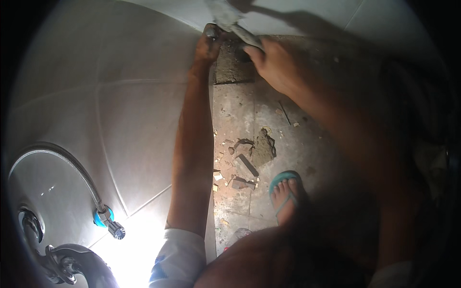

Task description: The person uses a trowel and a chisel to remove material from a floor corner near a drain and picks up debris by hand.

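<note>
My right hand (pixel 278 62) is closed around the handle of a short-handled tool (pixel 247 36). The tool's pale, crusted head is smeared by motion at the top, against the wall, so its exact kind cannot be told. My left hand (pixel 206 50) is a fist in the corner by the wall, just below that head. A small grey, rounded, metal-looking end (pixel 211 32) shows at the top of this fist; the rest of it is hidden. Under both hands lies a dark, rough patch of bare floor (pixel 234 72) with a broken edge.
Mortar rubble (pixel 263 149), dark strips and pale tile chips (pixel 218 175) lie on the dusty floor. My foot in a teal flip-flop (pixel 284 189) stands beside them. On the tiled left wall are a braided hose (pixel 72 163) and a chrome drain pipe (pixel 81 257). The right side is deep in shadow.
</note>
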Tool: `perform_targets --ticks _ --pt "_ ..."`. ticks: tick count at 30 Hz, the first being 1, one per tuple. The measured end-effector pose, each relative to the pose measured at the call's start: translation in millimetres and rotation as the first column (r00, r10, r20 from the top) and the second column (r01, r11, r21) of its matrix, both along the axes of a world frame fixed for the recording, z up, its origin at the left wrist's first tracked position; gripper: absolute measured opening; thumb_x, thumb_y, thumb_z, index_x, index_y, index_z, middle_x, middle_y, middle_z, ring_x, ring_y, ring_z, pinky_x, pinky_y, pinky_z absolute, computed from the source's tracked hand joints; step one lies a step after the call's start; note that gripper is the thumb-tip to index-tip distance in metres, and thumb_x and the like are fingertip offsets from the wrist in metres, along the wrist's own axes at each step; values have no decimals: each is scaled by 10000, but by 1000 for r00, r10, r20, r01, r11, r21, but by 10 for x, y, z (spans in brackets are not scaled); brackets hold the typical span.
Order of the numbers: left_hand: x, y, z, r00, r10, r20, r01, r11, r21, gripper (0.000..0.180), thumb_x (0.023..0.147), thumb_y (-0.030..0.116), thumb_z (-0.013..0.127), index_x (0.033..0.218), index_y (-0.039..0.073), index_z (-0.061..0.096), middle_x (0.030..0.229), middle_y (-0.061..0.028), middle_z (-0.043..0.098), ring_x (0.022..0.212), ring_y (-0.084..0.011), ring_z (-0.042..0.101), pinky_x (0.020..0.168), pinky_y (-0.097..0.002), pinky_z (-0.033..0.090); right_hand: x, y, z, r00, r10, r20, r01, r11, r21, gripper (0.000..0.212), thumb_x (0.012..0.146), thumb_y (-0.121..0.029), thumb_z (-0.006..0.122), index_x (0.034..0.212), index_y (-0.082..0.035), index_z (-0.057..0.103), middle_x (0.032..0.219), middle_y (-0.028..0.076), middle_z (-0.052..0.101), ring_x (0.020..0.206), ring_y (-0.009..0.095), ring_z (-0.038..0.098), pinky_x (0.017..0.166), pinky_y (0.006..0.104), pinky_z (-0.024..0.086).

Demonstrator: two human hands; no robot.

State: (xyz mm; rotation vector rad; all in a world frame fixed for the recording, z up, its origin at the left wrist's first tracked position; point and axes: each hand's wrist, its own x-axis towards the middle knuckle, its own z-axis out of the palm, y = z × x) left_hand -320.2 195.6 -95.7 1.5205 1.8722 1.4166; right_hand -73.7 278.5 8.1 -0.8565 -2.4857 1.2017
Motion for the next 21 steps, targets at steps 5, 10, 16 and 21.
perform_targets --ticks 5,10,16,21 --pt "337 -270 233 977 190 -95 -202 971 -132 211 914 178 657 843 56 500 743 3 476 720 -106 437 674 -260 407 907 -54 87 992 -125 34 129 978 -162 426 957 -407 541 991 10 619 793 234 625 762 397 623 699 433 471" --pt "616 -283 558 940 340 -9 -335 921 -198 226 906 181 666 850 56 486 738 -5 480 718 -112 437 676 -269 418 1248 -9 -18 972 -234 -37 230 970 -81 371 938 -320 593 796 21 555 588 205 566 575 382 612 516 434 438" --pt "204 -140 282 931 322 -171 -337 939 -69 252 893 168 688 846 63 464 766 1 488 720 -110 449 685 -271 422 1145 -21 12 970 -241 -43 229 956 -182 420 937 -367 578 785 24 578 601 194 586 566 352 622 531 424 454" --pt "245 -88 157 932 360 -26 -359 932 41 254 880 145 705 840 74 464 773 18 484 717 -95 435 689 -245 411 1079 -22 40 981 -180 74 194 939 -284 418 932 -372 580 801 24 584 620 192 604 596 341 643 561 432 472"
